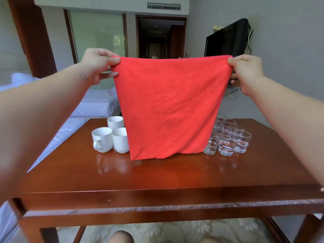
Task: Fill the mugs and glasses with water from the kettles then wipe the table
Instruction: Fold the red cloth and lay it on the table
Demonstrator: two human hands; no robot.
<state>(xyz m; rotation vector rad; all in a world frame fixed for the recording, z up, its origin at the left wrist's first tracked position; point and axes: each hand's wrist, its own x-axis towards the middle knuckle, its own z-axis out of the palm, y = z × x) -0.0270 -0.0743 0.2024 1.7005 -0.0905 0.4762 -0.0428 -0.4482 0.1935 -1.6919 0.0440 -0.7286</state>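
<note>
Left hand (98, 64), right hand (245, 71) pinch top corners, one red cloth (166, 109); three white mugs (101, 137); glasses (226, 144) partly hidden, uncountable.

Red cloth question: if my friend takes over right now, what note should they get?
The left hand pinches the top left corner of the red cloth. The right hand pinches its top right corner. The cloth hangs spread above the table.
Three white mugs stand back left and the glasses cluster back right. No kettle is in view.
Done: the glasses seem to hold water; the mugs' insides don't show.
Left: check the mugs, then wipe the table.
</note>
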